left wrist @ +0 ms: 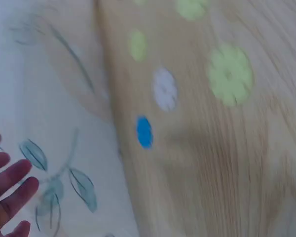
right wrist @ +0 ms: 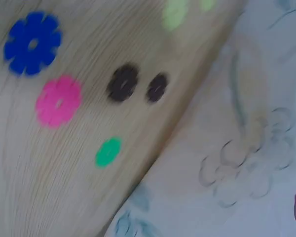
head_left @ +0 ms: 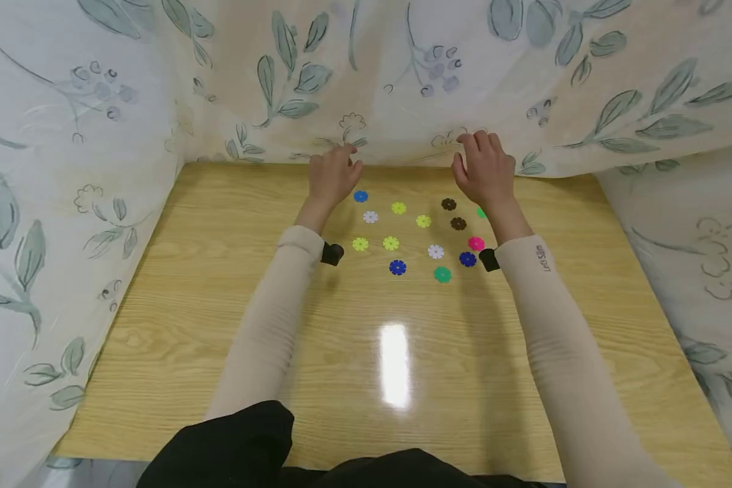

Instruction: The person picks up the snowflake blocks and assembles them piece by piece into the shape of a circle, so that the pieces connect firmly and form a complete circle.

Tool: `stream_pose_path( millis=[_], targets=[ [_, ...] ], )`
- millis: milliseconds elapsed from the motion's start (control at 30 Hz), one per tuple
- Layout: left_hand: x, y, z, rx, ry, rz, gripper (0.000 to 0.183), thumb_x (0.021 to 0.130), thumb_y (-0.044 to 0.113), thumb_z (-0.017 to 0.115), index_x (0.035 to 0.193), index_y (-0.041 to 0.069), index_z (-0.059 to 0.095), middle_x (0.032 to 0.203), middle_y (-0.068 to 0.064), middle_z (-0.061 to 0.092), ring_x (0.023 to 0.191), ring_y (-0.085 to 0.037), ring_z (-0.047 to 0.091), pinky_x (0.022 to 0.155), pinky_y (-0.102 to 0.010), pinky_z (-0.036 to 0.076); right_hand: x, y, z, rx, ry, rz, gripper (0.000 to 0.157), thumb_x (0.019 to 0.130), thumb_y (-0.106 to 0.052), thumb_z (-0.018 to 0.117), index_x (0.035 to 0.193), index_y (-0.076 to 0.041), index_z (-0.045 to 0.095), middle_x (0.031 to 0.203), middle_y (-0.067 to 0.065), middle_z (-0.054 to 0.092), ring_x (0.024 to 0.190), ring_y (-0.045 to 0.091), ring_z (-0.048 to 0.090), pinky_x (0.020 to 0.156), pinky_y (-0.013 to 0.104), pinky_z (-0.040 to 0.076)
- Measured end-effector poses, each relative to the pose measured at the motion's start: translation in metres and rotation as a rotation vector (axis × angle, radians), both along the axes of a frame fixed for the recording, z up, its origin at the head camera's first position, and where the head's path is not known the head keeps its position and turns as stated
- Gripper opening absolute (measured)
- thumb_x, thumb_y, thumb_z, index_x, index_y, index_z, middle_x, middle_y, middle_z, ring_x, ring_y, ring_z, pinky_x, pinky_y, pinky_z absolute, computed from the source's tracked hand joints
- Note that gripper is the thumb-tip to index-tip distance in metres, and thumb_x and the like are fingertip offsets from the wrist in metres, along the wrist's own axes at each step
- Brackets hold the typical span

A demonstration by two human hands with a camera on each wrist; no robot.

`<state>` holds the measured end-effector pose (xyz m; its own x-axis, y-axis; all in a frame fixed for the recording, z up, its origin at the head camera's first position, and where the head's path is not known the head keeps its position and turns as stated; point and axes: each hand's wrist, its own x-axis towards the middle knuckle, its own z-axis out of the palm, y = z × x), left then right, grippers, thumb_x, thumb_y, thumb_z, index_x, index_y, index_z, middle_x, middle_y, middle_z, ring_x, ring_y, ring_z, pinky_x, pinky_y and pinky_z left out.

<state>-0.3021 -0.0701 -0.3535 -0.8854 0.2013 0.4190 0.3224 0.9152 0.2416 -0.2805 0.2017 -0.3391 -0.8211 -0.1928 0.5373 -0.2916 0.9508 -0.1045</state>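
Black clothing (head_left: 219,451) lies nearest, then notched discs (head_left: 391,243) flat on the far half of the table (head_left: 219,325), best pinched by their rims, I'd judge, while my left hand (head_left: 332,177), fingers parted, and right hand (head_left: 486,169), fingers loosely bent, hover seemingly empty by the cloth (head_left: 366,81)

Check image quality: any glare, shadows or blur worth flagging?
Head: bright glare on the table, soft shadow beside the right sleeve; left wrist: large yellow disc blurred, edges soft; right wrist: both brown discs smeared, outlines fuzzy.
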Motion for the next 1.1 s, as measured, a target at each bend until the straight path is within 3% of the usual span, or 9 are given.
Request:
stream_pose_path(
  millis=[100,167,233,367,500,700,867,1000,1100],
  targets=[
    [0.009,0.0,0.001,0.047,-0.098,-0.024,0.032,0.091,0.027,0.051,0.113,0.009,0.063,0.092,-0.006,0.071,0.066,-0.021,0.061,0.055,-0.031,0.039,0.01,-0.004,-0.001,-0.064,0.048,0.033,0.028,0.094,-0.022,0.043,0.112,-0.006,0.058,0.096,0.015,0.058,0.079,0.032,0.05,0.043,0.044,0.035],
    [0.021,0.004,-0.001,0.058,-0.205,-0.061,0.032,0.091,0.028,0.053,0.114,0.009,0.063,0.092,-0.005,0.07,0.069,-0.019,0.061,0.056,-0.029,0.041,0.023,-0.006,-0.004,-0.122,0.021,0.042,0.028,0.093,-0.021,0.045,0.111,-0.006,0.06,0.091,0.014,0.06,0.073,0.03,0.051,0.043,0.04,0.033],
    [0.035,0.009,-0.005,0.036,-0.322,-0.109,0.032,0.09,0.03,0.056,0.112,0.009,0.063,0.092,-0.005,0.068,0.073,-0.018,0.061,0.059,-0.029,0.044,0.038,-0.006,-0.008,-0.192,-0.084,0.04,0.028,0.093,-0.023,0.046,0.112,-0.007,0.06,0.087,0.011,0.061,0.068,0.027,0.053,0.044,0.036,0.033],
    [0.064,0.021,-0.018,-0.019,-0.558,-0.203,0.033,0.086,0.034,0.063,0.108,0.009,0.063,0.091,-0.002,0.066,0.078,-0.016,0.061,0.065,-0.031,0.047,0.07,-0.003,-0.022,-0.298,-0.389,0.046,0.03,0.094,-0.027,0.05,0.113,-0.006,0.06,0.086,0.011,0.063,0.066,0.023,0.056,0.047,0.031,0.037],
    [0.087,0.029,-0.036,-0.026,-0.691,-0.229,0.035,0.081,0.038,0.068,0.104,0.012,0.063,0.088,0.0,0.064,0.076,-0.015,0.059,0.063,-0.029,0.045,0.096,0.001,-0.038,-0.296,-0.649,0.083,0.031,0.093,-0.026,0.054,0.113,-0.002,0.059,0.089,0.015,0.063,0.067,0.023,0.056,0.048,0.029,0.04],
    [0.099,0.039,-0.055,-0.006,-0.705,-0.218,0.048,0.074,0.042,0.073,0.107,0.012,0.057,0.087,-0.001,0.063,0.072,-0.016,0.057,0.058,-0.029,0.043,0.105,0.005,-0.055,-0.24,-0.856,0.033,0.039,0.088,-0.027,0.061,0.114,0.001,0.054,0.085,0.012,0.058,0.069,0.021,0.053,0.053,0.029,0.039],
    [0.103,0.048,-0.068,-0.033,-0.697,-0.191,0.047,0.076,0.044,0.072,0.107,0.013,0.056,0.095,-0.003,0.065,0.08,-0.02,0.061,0.067,-0.034,0.046,0.101,0.0,-0.069,-0.191,-0.965,0.023,0.048,0.082,-0.031,0.067,0.112,0.003,0.051,0.088,0.014,0.058,0.079,0.026,0.054,0.061,0.034,0.041],
    [0.103,0.052,-0.076,-0.043,-0.672,-0.163,0.046,0.076,0.045,0.072,0.106,0.014,0.056,0.097,-0.003,0.066,0.087,-0.022,0.062,0.076,-0.039,0.044,0.101,-0.004,-0.077,-0.18,-0.984,0.037,0.049,0.081,-0.031,0.069,0.11,0.003,0.049,0.098,0.017,0.059,0.088,0.028,0.055,0.065,0.036,0.043],
    [0.102,0.053,-0.079,-0.035,-0.647,-0.153,0.044,0.075,0.043,0.073,0.103,0.014,0.057,0.096,-0.001,0.066,0.086,-0.021,0.061,0.079,-0.04,0.043,0.101,-0.006,-0.082,-0.206,-0.962,0.05,0.043,0.082,-0.026,0.069,0.106,0.003,0.049,0.094,0.016,0.058,0.085,0.027,0.053,0.065,0.034,0.041]
  ],
)
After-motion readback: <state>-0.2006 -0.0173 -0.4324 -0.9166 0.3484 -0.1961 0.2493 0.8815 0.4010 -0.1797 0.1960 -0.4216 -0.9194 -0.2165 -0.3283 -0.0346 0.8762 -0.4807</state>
